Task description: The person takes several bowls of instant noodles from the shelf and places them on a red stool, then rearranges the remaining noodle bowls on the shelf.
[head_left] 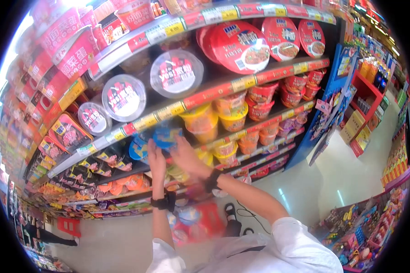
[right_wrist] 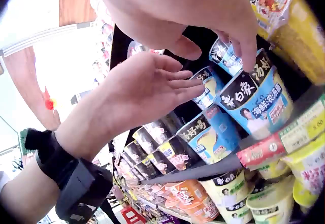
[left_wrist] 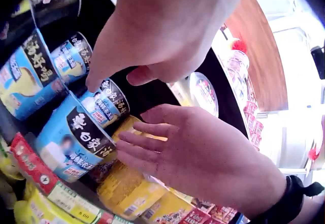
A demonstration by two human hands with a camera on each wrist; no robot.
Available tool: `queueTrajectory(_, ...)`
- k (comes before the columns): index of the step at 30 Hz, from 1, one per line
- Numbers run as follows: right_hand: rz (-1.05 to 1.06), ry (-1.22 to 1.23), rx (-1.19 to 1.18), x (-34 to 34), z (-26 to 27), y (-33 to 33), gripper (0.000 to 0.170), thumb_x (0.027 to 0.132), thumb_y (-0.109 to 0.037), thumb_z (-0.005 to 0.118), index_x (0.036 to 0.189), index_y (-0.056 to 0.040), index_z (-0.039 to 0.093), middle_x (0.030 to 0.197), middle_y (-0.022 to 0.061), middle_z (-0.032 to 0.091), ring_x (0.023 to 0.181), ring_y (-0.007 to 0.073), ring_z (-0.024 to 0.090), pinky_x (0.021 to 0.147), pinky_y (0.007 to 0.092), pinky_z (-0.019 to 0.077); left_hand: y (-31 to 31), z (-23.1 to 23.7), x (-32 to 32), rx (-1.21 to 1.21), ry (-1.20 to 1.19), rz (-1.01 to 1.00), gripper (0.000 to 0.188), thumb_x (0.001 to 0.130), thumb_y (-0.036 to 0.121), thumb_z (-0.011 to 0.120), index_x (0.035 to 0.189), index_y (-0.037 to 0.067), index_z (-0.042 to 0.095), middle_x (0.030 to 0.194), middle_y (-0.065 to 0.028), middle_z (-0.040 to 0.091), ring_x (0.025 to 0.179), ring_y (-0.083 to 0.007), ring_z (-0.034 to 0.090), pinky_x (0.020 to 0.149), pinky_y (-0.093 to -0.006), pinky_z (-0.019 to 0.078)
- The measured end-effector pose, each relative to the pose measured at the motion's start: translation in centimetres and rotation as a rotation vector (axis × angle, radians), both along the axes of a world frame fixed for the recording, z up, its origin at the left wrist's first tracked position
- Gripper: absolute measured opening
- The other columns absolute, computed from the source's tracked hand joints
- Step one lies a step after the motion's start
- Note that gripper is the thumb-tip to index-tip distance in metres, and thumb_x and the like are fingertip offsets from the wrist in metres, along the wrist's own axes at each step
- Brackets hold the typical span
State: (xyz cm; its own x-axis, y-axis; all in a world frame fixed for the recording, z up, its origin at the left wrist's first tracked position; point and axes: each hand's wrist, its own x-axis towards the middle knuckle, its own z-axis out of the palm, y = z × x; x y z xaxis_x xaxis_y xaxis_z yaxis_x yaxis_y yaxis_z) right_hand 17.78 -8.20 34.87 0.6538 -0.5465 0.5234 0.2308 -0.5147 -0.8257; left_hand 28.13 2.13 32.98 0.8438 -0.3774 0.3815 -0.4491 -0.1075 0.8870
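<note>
Blue noodle cups with black lids' bands stand on a middle shelf; in the head view one blue cup is between the hands, another to its left. My left hand reaches up beside them; in the right wrist view that left hand has straight fingers near the rear cups. My right hand is at the cup's right side; the left wrist view shows this right hand with extended fingers against the front blue cup. In the right wrist view its fingertips touch the rim of a blue cup.
Yellow tubs stand to the right of the blue cups, black cups to the left. Clear-lidded bowls line the shelf above. A price-label strip runs along the shelf edge. A red basket is on the floor below.
</note>
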Motion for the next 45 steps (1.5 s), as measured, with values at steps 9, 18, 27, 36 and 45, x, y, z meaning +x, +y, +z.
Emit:
queueTrajectory(9, 0.025, 0.195, -0.152, 12.5, -0.2, -5.0, 0.041, 0.08, -0.021, 0.057, 0.114, 0.0017, 0.051, 0.113, 0.0257, 0.054, 0.104, 0.0421, 0.052, 0.093, 0.0466, 0.0401, -6.8, 0.0, 11.3, -0.071, 0.075, -0.018, 0.033, 0.092, 0.019, 0.049, 0.113, -0.006, 0.054, 0.112, -0.017, 0.06, 0.104, -0.0268, 0.055, 0.091, -0.037, 0.0419)
queueTrajectory(18, 0.377, 0.229, 0.236, 16.7, -6.2, -8.4, 0.057, 0.089, -0.045, 0.057, 0.132, -0.0091, 0.046, 0.137, 0.0112, 0.046, 0.127, 0.0249, 0.042, 0.105, 0.0371, 0.0313, -3.5, -2.6, 13.7, -0.046, 0.155, -0.189, 0.034, 0.092, 0.02, 0.056, 0.118, -0.001, 0.054, 0.122, -0.0088, 0.055, 0.106, -0.0191, 0.051, 0.093, -0.0302, 0.0397)
queueTrajectory(27, 0.503, 0.253, 0.244, 14.4, -2.4, -7.6, 0.047, 0.092, -0.037, 0.055, 0.127, -0.0048, 0.049, 0.13, 0.0103, 0.051, 0.119, 0.0234, 0.048, 0.103, 0.0349, 0.0345, -2.4, -4.3, 13.4, -0.094, 0.329, -0.182, 0.045, 0.091, 0.025, 0.058, 0.128, 0.002, 0.046, 0.121, -0.0104, 0.055, 0.109, -0.0238, 0.05, 0.094, -0.0326, 0.0387)
queueTrajectory(36, 0.209, -0.182, 0.226, 16.4, -2.1, -5.4, 0.023, 0.083, -0.015, 0.068, 0.1, -0.004, 0.057, 0.097, 0.0069, 0.06, 0.091, 0.0172, 0.057, 0.082, 0.034, 0.0456, -3.6, -3.1, 14.1, -0.14, 0.336, -0.173, 0.046, 0.091, 0.027, 0.058, 0.128, 0.004, 0.046, 0.122, -0.0107, 0.054, 0.108, -0.0226, 0.051, 0.092, -0.034, 0.0409)
queueTrajectory(45, 0.222, 0.31, -0.016, 17.6, -3.7, -8.5, 0.056, 0.09, -0.049, 0.049, 0.13, -0.0091, 0.049, 0.138, 0.0109, 0.046, 0.129, 0.0264, 0.039, 0.109, 0.0389, 0.0258, -6.2, -1.8, 12.9, -0.179, 0.434, -0.143, 0.046, 0.091, 0.028, 0.058, 0.128, 0.005, 0.046, 0.123, -0.011, 0.054, 0.108, -0.0213, 0.052, 0.091, -0.0354, 0.0432)
